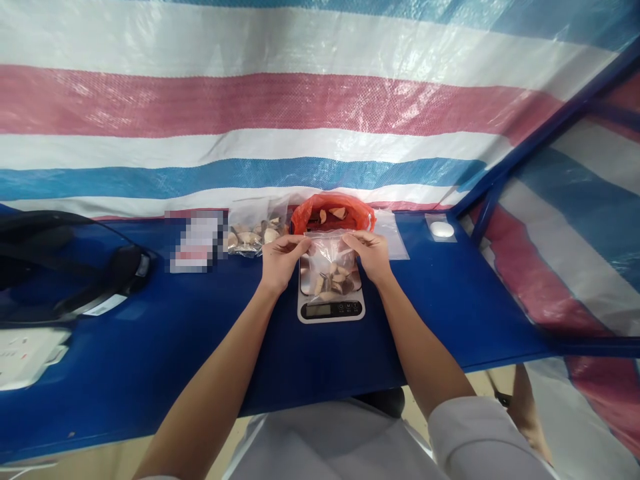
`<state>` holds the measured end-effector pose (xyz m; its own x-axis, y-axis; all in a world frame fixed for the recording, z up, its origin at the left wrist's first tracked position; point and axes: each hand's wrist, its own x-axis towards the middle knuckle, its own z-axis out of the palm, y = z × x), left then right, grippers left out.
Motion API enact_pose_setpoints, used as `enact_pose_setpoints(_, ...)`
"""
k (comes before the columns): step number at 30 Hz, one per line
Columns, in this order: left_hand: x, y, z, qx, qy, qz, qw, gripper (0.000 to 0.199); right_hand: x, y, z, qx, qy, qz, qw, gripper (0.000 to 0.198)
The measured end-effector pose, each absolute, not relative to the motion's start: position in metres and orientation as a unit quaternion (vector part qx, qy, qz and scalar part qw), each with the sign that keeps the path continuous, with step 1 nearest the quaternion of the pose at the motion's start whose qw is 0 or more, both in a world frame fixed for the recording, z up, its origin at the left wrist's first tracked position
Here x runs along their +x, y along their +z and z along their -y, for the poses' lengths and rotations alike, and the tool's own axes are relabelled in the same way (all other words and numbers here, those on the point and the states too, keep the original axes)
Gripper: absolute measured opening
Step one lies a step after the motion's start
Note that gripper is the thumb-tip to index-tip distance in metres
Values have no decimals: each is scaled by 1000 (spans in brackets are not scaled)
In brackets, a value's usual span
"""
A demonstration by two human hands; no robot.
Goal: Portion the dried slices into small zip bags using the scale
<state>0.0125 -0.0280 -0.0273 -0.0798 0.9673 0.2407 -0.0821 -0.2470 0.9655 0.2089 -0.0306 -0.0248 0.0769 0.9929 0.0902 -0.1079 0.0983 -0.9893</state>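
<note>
A clear zip bag (pixel 331 267) holding several pale and brown chunks lies over a white digital kitchen scale (pixel 333 315). My left hand (pixel 281 261) pinches the top left corner of the bag between thumb and fingers. At the opposite corner, my right hand (pixel 371 255) has the bag's top edge pinched the same way. Right behind the scale sits an open red bag (pixel 334 207) with a few similar chunks inside. Another clear bag (pixel 255 230), filled with such chunks, rests to the left of it. The scale's display shows no digits I can read.
Flat clear bags (pixel 397 237) lie right of the red bag. Farther right is a white oval object (pixel 442 230) on a small clear sheet. A blurred-out card (pixel 196 241), a black strapped object (pixel 120 273) and a white power strip (pixel 30 357) occupy the table's left.
</note>
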Motion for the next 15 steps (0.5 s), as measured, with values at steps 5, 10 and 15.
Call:
enact_pose_setpoints(5, 15, -26, 30, 520, 569, -454, 447, 27, 207, -19, 33, -472, 453, 495, 571, 27)
enact_pose_setpoints(10, 15, -30, 28, 516, 585, -439, 446, 26, 207, -18, 35, -471, 474, 502, 549, 31)
enact_pose_setpoints(15, 12, -33, 26, 512, 593, -416, 461, 25, 208, -20, 36, -472, 478, 516, 531, 30)
